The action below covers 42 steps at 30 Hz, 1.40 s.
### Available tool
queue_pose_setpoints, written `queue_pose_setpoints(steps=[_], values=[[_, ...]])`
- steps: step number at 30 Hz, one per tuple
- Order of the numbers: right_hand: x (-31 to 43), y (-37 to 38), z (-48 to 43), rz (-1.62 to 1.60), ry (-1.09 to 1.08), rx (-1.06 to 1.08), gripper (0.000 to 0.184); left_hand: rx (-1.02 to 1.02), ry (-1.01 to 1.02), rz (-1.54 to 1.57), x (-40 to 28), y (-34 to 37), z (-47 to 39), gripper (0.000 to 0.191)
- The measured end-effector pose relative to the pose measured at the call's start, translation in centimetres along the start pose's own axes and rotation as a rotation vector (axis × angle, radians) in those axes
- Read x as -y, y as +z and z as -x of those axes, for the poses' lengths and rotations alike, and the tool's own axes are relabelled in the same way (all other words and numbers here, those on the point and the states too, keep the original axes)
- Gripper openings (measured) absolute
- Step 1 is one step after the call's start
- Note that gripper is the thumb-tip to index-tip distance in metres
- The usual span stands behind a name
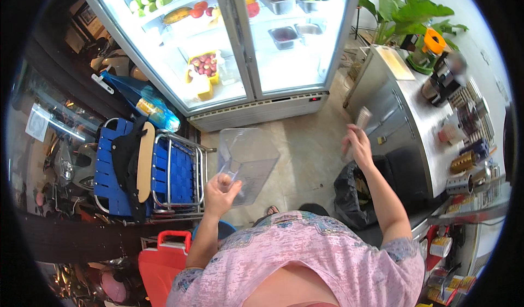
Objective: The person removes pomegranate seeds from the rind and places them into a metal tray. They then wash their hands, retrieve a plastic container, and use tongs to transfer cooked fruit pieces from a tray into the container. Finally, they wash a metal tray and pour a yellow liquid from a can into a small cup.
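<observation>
My left hand grips a clear plastic container by its near left side, thumb on the outside. The container is held over the tiled floor, and its walls are see-through. My right hand closes around a slim pale object; it is blurred, with a ribbed-looking end sticking up past my fingers. Below my right forearm stands a bin lined with a black plastic bag, with some scraps inside.
Ahead stands a lit glass-door fridge with fruit and metal pans. To the right, a steel counter carries appliances. Folded blue-strapped chairs and a red cooler-like box are at the left. A leafy plant stands behind the counter.
</observation>
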State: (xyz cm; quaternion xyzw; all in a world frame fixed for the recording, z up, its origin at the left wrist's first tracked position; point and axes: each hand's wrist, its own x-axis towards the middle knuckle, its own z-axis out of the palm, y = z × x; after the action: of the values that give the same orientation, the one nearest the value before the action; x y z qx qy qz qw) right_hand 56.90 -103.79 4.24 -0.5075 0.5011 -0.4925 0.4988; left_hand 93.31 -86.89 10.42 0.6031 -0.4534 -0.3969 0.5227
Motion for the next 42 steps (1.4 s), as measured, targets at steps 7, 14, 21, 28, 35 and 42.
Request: queue_pose_setpoints(steps=[7, 14, 21, 28, 35, 42], values=[[7.7, 21.9, -26.2, 0.238, -0.089, 0.178, 0.026, -0.391, 0.032, -0.065, 2.7, -10.3, -7.4, 0.025], [5.6, 39.8, -43.5, -0.084, -0.143, -0.072, 0.02, -0.584, -0.068, -0.004, 1.2, -14.8, -14.4, 0.026], [4.9, 34.7, -42.7, -0.09, -0.105, -0.004, 0.025, -0.189, -0.124, -0.162, 3.7, -16.5, -28.5, 0.026], [7.9, 27.6, -26.8, -0.103, 0.068, -0.145, 0.036, 0.38, -0.104, -0.029, 5.3, -15.5, -39.7, 0.022], [1.1, 22.0, -9.0, 0.067, 0.009, -1.003, 0.003, 0.709, -0.047, -0.254, 5.9, -9.8, -47.1, 0.034], [0.5, 24.0, -22.5, 0.304, 0.134, -0.539, 0.021, 0.791, -0.149, -0.14, 6.7, -4.7, -50.9, 0.046]])
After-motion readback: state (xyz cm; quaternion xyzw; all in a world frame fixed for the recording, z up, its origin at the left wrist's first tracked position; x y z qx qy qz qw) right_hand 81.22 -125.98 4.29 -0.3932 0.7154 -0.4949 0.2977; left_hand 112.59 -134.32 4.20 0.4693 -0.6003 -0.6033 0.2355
